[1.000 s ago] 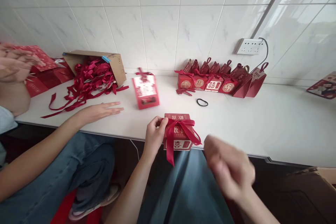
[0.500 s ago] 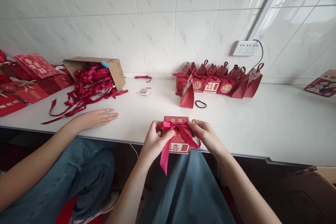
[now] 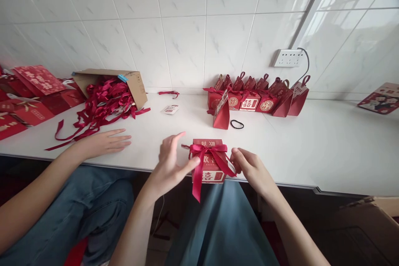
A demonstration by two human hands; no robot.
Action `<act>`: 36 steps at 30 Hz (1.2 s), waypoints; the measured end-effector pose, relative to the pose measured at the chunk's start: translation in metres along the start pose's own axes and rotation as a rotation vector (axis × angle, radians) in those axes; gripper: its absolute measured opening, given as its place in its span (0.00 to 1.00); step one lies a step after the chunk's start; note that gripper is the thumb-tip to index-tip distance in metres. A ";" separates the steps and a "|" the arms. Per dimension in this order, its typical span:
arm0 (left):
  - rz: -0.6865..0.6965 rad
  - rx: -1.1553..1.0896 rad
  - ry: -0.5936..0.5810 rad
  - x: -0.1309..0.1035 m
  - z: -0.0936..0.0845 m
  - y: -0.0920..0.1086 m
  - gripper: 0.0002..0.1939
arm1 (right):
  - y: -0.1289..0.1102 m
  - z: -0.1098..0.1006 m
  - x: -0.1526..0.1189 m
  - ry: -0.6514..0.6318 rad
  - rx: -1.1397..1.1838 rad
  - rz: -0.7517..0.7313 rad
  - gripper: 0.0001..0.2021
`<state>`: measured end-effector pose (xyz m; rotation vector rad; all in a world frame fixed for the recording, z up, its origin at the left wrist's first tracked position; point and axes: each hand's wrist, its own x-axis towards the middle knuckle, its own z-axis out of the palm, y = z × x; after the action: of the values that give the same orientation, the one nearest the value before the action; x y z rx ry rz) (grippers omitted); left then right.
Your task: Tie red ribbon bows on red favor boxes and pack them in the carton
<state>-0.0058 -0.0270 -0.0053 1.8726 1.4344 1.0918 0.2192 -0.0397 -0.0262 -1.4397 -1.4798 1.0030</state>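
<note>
A red gift box [image 3: 209, 163] with gold lettering sits at the table's front edge. A dark pink ribbon [image 3: 208, 149] is tied in a bow over its top, with one tail hanging down the front. My left hand [image 3: 173, 166] is open at the left of the box, fingers raised and spread, the thumb tip at the ribbon. On the right side, my right hand [image 3: 251, 170] has its fingers curled together beside the box's twisted cord and the ribbon's other tail. Whatever those fingers pinch is hidden.
Behind stands a row of red gift boxes [image 3: 249, 102], a single red box [image 3: 221, 112] and a black hair tie [image 3: 237, 124]. A cardboard box [image 3: 137, 87] spills ribbons at left. Another person's hand [image 3: 106, 143] rests on the table. A power strip [image 3: 288, 58] is on the wall.
My left hand has let go of the bow's left side and moved left, its fingers spreading. My right hand has come off the bow's right loop and moved slightly right and down.
</note>
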 end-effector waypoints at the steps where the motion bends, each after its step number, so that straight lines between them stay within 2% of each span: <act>1: 0.045 0.043 0.050 0.005 -0.003 0.003 0.26 | -0.002 -0.001 -0.006 -0.024 -0.054 0.002 0.25; 2: 0.095 0.065 0.059 0.011 -0.005 0.007 0.20 | -0.004 -0.002 -0.011 -0.055 -0.098 0.003 0.25; 3: 0.148 0.067 0.016 0.018 -0.005 0.010 0.16 | -0.006 -0.001 -0.015 -0.088 -0.130 0.001 0.25; 6: 0.262 0.045 -0.280 0.037 0.002 0.015 0.15 | -0.009 0.003 -0.020 -0.125 -0.167 -0.022 0.25; 8: 0.287 0.089 -0.385 0.044 0.009 0.014 0.12 | -0.010 0.006 -0.022 -0.116 -0.165 -0.027 0.24; 13: 0.252 0.140 -0.385 0.044 0.016 0.006 0.07 | -0.012 0.009 -0.027 -0.204 -0.161 0.045 0.23; 22: 0.169 0.176 -0.375 0.043 0.020 0.008 0.07 | -0.005 0.012 -0.028 -0.235 -0.029 -0.034 0.21; 33: 0.153 0.199 -0.317 0.041 0.025 0.010 0.06 | 0.000 0.010 -0.026 -0.223 0.067 -0.043 0.23; 36: 0.168 0.106 -0.242 0.039 0.024 0.006 0.08 | 0.004 0.001 -0.017 -0.132 0.062 -0.031 0.26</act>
<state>0.0216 0.0098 -0.0019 2.1500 1.2373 0.8417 0.2198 -0.0569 -0.0307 -1.3246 -1.5466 1.1331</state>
